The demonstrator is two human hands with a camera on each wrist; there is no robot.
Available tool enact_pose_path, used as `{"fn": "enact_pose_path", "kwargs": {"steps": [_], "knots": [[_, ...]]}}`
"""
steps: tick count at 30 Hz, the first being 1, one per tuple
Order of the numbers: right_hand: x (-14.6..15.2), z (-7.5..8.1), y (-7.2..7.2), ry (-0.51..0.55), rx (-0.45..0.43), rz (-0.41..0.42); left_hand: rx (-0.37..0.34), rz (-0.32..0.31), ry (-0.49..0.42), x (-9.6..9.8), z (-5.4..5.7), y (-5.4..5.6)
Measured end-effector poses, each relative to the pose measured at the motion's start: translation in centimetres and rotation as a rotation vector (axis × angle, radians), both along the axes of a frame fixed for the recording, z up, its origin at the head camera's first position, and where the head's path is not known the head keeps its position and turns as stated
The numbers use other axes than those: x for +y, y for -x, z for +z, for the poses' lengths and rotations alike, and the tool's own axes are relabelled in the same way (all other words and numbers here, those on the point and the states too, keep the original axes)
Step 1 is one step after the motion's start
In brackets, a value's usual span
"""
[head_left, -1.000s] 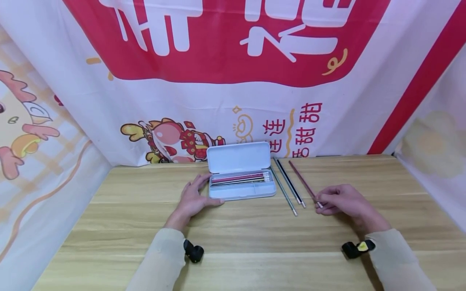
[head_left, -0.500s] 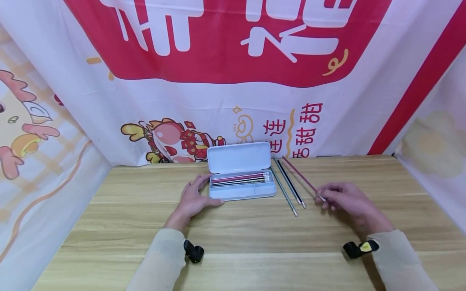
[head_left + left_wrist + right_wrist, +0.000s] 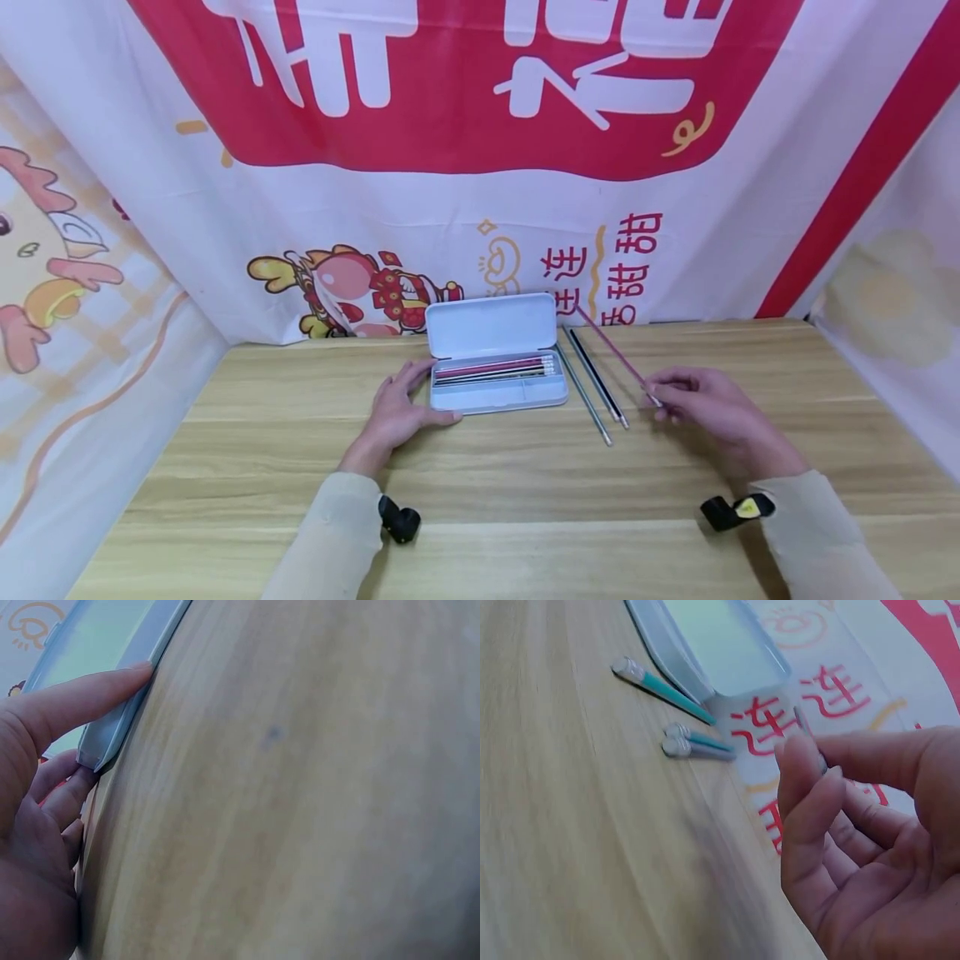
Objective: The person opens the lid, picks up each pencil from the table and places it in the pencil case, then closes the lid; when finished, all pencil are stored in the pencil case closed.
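Observation:
A light-blue pencil case (image 3: 491,327) lies with its lid raised, several pencils (image 3: 491,369) in its tray. At its left end my left hand (image 3: 393,417) holds it, thumb along the front wall and fingers round the corner, as the left wrist view shows. My right hand (image 3: 703,407) pinches a dark-pink pencil (image 3: 611,346) close to its eraser end, thumb against fingertips. That pencil slants up and away to the left, its far end lifted in front of the cloth. In the right wrist view the fingers hide most of it.
Right of the case a green pencil (image 3: 583,395) lies on the wooden table (image 3: 525,483), beside two darker pencils (image 3: 595,377) set close together. A printed cloth (image 3: 420,225) hangs along the table's back edge.
The dark-pink pencil has come up off the table, its far end swinging left and upward. My right hand has risen slightly with it. The left hand and case stay put.

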State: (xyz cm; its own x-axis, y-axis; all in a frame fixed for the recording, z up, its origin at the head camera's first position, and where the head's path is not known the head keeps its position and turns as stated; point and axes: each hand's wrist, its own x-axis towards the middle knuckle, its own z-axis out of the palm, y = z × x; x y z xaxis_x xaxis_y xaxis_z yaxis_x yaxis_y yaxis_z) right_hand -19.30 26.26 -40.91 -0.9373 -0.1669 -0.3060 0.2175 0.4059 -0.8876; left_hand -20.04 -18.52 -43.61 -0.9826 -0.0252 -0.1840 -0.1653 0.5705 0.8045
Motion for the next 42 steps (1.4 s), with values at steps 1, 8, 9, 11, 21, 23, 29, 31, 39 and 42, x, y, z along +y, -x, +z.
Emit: {"fn": "enact_pose_path", "kwargs": {"steps": [1,8,9,11,21,23,29,31,39,42], "knots": [[-0.3,0.1,0.1,-0.027,0.022,0.011,0.000,0.000,-0.003,0.0,-0.1,0.0],[-4.4,2.1,1.9,-0.221,0.192,0.069,-0.009,0.004,-0.010,0.0,-0.1,0.0],[-5.1,2.4,2.2,-0.242,0.220,0.077,-0.006,0.003,-0.008,0.0,-0.1,0.0],[-6.4,2.6,2.8,-0.269,0.275,0.097,0.001,0.000,-0.007,-0.1,-0.1,0.1],[-11.3,1.1,5.0,-0.287,0.403,0.208,0.009,0.006,-0.013,-0.1,-0.2,0.2],[-11.9,0.8,5.3,-0.306,0.425,0.225,0.013,0.005,-0.012,-0.1,-0.3,0.2],[-13.0,0.5,5.6,-0.342,0.436,0.246,0.023,-0.001,-0.006,0.0,-0.3,0.3],[-13.2,0.5,5.6,-0.345,0.429,0.249,0.022,0.000,-0.004,0.0,-0.3,0.3],[-13.8,0.0,5.8,-0.376,0.440,0.285,0.019,-0.003,0.003,0.0,-0.3,0.3],[-13.9,0.0,5.9,-0.381,0.441,0.281,0.019,-0.003,0.001,0.0,-0.3,0.2]]}}
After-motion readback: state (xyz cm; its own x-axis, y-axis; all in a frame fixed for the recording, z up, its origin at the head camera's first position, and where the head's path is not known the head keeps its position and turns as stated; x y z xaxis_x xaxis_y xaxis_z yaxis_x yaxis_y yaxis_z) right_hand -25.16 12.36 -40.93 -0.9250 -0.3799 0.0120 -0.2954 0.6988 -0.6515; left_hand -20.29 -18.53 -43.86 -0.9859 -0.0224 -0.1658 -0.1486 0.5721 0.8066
